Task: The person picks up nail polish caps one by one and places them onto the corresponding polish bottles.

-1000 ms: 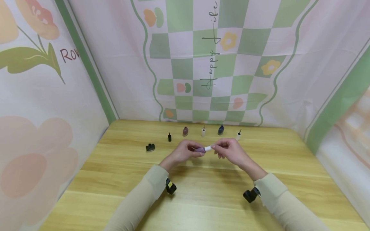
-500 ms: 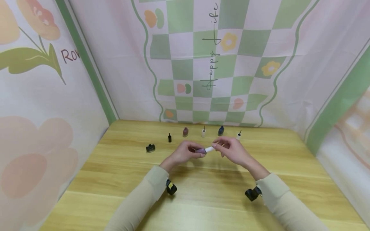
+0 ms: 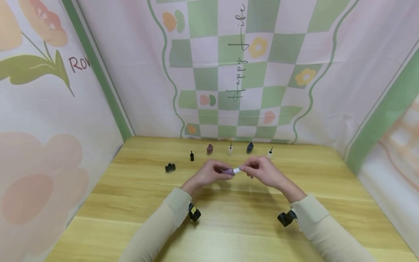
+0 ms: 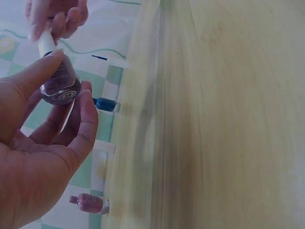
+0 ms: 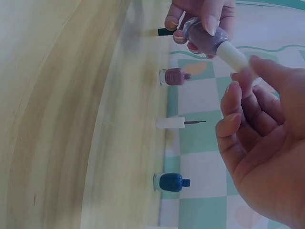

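Wooden worktop (image 3: 229, 233); I see left hand (image 3: 208, 172) gripping purple bottle (image 3: 228, 172), long axis toward right hand (image 3: 263, 172), which pinches its white cap (image 3: 236, 170).

You see a purple, rounded glass bottle (image 4: 62, 76), white cylindrical cap (image 5: 232, 56), yellow-brown grained wooden desk (image 3: 235, 225), green-and-white checked cloth (image 3: 204, 78)

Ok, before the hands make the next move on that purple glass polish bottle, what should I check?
1. Left hand gripping the purple glass polish bottle: ok.
2. Right hand pinching the white cylindrical cap: ok.
3. White cylindrical cap off the bottle: not ok, it sits on it.
4. Cap loosened: cannot tell.
5. Rounded mauve glass bottle standing upright: ok.
6. Rounded blue glass bottle standing upright: ok.
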{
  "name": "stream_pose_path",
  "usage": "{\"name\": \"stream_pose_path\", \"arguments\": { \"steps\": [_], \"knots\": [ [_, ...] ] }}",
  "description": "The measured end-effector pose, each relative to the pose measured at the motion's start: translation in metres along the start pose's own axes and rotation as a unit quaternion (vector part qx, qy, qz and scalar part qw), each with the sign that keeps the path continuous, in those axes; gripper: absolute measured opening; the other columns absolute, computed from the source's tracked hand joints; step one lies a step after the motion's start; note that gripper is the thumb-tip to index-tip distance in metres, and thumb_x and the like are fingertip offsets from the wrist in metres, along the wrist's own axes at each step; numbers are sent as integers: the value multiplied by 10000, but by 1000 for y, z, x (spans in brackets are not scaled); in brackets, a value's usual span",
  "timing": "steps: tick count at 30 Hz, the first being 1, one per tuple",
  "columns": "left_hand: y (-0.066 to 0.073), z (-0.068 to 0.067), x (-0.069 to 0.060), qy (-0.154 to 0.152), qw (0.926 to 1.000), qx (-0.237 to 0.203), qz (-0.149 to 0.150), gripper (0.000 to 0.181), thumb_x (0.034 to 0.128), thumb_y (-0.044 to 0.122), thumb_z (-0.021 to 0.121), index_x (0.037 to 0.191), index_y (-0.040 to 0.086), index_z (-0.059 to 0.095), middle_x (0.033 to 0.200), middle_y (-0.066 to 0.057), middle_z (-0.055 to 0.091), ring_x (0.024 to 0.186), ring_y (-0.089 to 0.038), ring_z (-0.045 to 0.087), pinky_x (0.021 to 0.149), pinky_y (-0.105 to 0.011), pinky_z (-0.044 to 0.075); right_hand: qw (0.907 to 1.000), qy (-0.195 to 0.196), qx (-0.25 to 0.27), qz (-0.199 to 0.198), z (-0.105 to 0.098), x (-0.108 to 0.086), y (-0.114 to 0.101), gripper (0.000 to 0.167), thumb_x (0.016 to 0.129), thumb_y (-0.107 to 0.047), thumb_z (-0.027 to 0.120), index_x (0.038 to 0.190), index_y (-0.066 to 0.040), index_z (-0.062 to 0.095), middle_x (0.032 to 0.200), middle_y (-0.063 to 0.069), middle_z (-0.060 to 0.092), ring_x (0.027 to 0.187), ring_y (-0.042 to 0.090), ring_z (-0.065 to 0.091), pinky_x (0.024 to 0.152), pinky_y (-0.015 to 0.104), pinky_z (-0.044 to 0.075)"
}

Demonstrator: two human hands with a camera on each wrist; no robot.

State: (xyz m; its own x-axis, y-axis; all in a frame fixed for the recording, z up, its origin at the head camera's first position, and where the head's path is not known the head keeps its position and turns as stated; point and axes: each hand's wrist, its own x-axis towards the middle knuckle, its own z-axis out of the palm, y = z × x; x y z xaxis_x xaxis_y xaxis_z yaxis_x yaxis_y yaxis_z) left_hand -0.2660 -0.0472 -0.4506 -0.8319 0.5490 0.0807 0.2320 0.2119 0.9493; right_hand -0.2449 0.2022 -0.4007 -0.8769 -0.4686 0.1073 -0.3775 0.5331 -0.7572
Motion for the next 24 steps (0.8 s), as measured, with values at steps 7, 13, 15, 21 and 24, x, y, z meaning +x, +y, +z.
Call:
{"name": "stream_pose_path", "arguments": {
  "steps": [7, 13, 15, 21, 24],
  "knots": [
    [1, 1, 0, -49, 10000, 14, -54, 208, 906, 212, 804, 1112, 196, 786, 1046, 51, 757, 923, -183, 693, 861, -426, 595, 9983, 145, -325, 464, 6, 0, 4, 546, 1080, -467, 482, 714, -128, 705, 556, 27, 564, 430, 100, 363, 391, 240, 304],
    [-1, 1, 0, -27, 9999, -113, -97, 199, 910, 193, 798, 1109, 183, 787, 1039, 33, 761, 912, -191, 690, 878, -477, 588, 9989, 119, -171, 428, 2, 0, 7, 447, 1070, -447, 519, 932, -85, 742, 709, 95, 632, 514, 208, 514, 438, 275, 405],
    [-1, 1, 0, -16, 9998, -139, -135, 196, 910, 190, 798, 1106, 178, 787, 1037, 30, 761, 911, -192, 687, 884, -485, 584, 9993, 53, -59, 369, 0, 0, 6, 370, 1062, -394, 562, 1083, -61, 722, 860, 128, 667, 582, 261, 579, 488, 302, 471],
    [1, 0, -1, 21, 9997, -114, -210, 191, 913, 190, 795, 1103, 180, 785, 1035, 33, 758, 909, -191, 681, 890, -485, 579, 9991, -213, 286, 243, -2, 0, 1, 401, 1007, -231, 679, 1341, -27, 593, 1095, 149, 656, 700, 298, 663, 595, 354, 564],
    [1, 0, -1, 45, 9998, -76, -184, 186, 912, 189, 797, 1097, 178, 787, 1034, 33, 758, 905, -189, 682, 880, -473, 580, 9991, -261, 300, 129, -1, 0, 0, 336, 996, -201, 695, 1282, -36, 629, 1040, 130, 663, 739, 332, 677, 592, 337, 564]
  ]
}}
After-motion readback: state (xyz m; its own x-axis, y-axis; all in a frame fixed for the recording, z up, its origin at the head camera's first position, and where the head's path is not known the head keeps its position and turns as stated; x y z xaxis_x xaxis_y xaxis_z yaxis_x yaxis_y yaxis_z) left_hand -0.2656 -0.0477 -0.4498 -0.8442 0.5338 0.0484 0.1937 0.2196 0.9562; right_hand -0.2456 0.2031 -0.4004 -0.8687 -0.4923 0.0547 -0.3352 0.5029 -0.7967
